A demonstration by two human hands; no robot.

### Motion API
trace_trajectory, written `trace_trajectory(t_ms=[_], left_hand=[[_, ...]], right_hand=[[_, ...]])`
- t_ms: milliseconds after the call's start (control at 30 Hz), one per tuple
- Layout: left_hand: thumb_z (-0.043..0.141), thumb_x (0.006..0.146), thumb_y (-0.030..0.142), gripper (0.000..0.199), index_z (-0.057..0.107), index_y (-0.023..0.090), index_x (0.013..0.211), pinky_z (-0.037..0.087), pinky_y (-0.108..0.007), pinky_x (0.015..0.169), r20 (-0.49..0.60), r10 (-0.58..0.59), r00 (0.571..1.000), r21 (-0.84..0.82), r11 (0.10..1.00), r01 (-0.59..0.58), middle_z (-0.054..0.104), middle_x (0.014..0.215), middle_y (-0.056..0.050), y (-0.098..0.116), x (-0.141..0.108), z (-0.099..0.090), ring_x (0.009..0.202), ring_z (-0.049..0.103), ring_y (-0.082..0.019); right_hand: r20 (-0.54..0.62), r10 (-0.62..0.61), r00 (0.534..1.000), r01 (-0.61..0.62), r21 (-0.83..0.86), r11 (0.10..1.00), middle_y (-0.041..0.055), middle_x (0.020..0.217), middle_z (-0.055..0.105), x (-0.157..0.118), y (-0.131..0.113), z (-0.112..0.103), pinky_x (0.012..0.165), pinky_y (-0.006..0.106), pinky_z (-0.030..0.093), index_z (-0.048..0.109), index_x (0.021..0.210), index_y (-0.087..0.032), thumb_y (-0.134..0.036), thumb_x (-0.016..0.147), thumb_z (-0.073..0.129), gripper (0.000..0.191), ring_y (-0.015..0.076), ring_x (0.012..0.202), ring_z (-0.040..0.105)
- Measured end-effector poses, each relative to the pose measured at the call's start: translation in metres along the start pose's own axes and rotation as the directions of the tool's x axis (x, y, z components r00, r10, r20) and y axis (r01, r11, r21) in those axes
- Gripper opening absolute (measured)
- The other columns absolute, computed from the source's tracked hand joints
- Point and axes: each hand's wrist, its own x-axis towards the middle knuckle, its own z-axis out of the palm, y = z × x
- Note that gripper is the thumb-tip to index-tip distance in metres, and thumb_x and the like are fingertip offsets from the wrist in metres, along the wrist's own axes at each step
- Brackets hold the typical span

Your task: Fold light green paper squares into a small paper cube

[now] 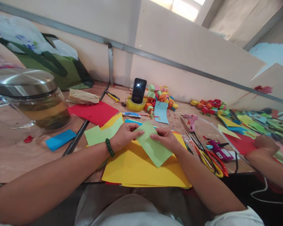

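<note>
A light green paper (154,146) is held up over yellow sheets (146,168) at the table's front edge. My left hand (126,135) pinches its upper left side between thumb and fingers, a bead bracelet on the wrist. On the upper right side, my right hand (166,138) grips the same paper, thumb on top. Another green sheet (103,133) lies left of the yellow stack, partly over yellow paper. Blue paper shows behind my hands, mostly covered.
A glass teapot (42,110) stands left, near red paper (94,112). A phone (139,91) leans in a tape roll before folded paper pieces (159,95). Right are a pink glue gun (191,121), scissors (209,161), a purple power strip (220,150) and another person's hand (265,146).
</note>
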Motion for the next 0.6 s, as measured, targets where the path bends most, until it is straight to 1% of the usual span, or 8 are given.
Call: trace_trajectory(t_ms=[67,133,233,300,333,400,467,600], left_hand=[[0.072,0.062,0.049,0.045,0.066,0.016,0.092,0.044,-0.02,0.054,0.003,0.013,1.0,-0.056,0.998,-0.013,0.062,0.073,0.0,0.0007,-0.0012,-0.0002,0.062,0.056,-0.011],[0.072,0.063,0.05,0.046,0.066,0.016,0.093,0.045,-0.02,0.054,0.108,-0.009,0.994,-0.058,0.998,0.015,0.064,0.073,-0.001,-0.0009,-0.0023,0.0013,0.063,0.058,-0.012],[0.072,0.063,0.052,0.039,0.065,0.013,0.063,0.042,-0.019,0.048,0.254,-0.086,0.963,0.088,0.994,0.066,0.062,0.055,-0.002,-0.0054,-0.0034,0.0052,0.05,0.053,-0.01],[0.069,0.065,0.053,0.044,0.059,0.014,0.048,0.041,-0.02,0.047,0.242,-0.112,0.964,0.156,0.985,0.075,0.058,0.045,-0.003,-0.007,-0.0036,0.0068,0.044,0.05,-0.01],[0.068,0.066,0.054,0.046,0.057,0.014,0.046,0.042,-0.021,0.048,0.215,-0.114,0.97,0.156,0.984,0.081,0.058,0.044,-0.003,-0.0069,-0.0036,0.007,0.044,0.051,-0.01],[0.069,0.065,0.053,0.044,0.058,0.014,0.048,0.044,-0.021,0.05,0.155,-0.121,0.98,0.117,0.988,0.104,0.059,0.046,-0.003,-0.0056,-0.0035,0.0062,0.045,0.054,-0.011],[0.07,0.064,0.051,0.039,0.061,0.014,0.054,0.045,-0.022,0.051,0.127,-0.147,0.981,0.069,0.988,0.139,0.061,0.048,-0.003,-0.0036,-0.0037,0.0049,0.047,0.055,-0.011],[0.068,0.066,0.049,0.038,0.059,0.014,0.055,0.046,-0.022,0.054,0.146,-0.187,0.971,0.051,0.982,0.182,0.061,0.051,-0.002,-0.0016,-0.0052,0.0041,0.048,0.055,-0.01]], right_hand=[[-0.075,-0.043,0.996,0.048,0.065,0.997,-0.0005,0.068,0.066,0.0016,-0.0003,-0.0001,0.049,0.023,0.044,0.066,0.078,-0.017,-0.049,0.056,0.08,0.041,0.0127,0.054,0.058],[-0.131,-0.093,0.987,0.109,0.124,0.986,-0.0012,0.07,0.068,0.0023,-0.0016,0.001,0.052,0.024,0.047,0.065,0.084,-0.019,-0.046,0.054,0.082,0.043,0.0134,0.057,0.06],[-0.168,-0.155,0.974,0.181,0.156,0.971,-0.0023,0.072,0.068,0.0018,-0.0026,0.0041,0.054,0.026,0.048,0.059,0.096,-0.023,-0.044,0.055,0.082,0.051,0.014,0.058,0.061],[-0.184,-0.198,0.963,0.223,0.127,0.967,-0.0022,0.072,0.068,0.0017,-0.0016,0.0054,0.054,0.025,0.048,0.057,0.094,-0.023,-0.044,0.056,0.082,0.05,0.0138,0.059,0.06],[-0.2,-0.225,0.954,0.248,0.096,0.964,-0.0026,0.069,0.066,0.0019,-0.0007,0.0054,0.053,0.024,0.046,0.057,0.088,-0.022,-0.044,0.056,0.082,0.045,0.0129,0.058,0.058],[-0.245,-0.272,0.931,0.286,0.026,0.958,-0.0039,0.06,0.059,0.0027,0.0013,0.0047,0.049,0.022,0.041,0.056,0.07,-0.02,-0.045,0.055,0.082,0.039,0.01,0.053,0.051],[-0.276,-0.282,0.919,0.291,-0.008,0.957,-0.0048,0.054,0.053,0.0039,0.0031,0.0037,0.046,0.021,0.035,0.053,0.059,-0.019,-0.046,0.054,0.082,0.04,0.0076,0.049,0.044],[-0.275,-0.268,0.924,0.279,0.004,0.96,-0.0039,0.055,0.053,0.0055,0.0049,0.0031,0.047,0.021,0.035,0.058,0.06,-0.018,-0.049,0.055,0.081,0.039,0.0078,0.051,0.043]])
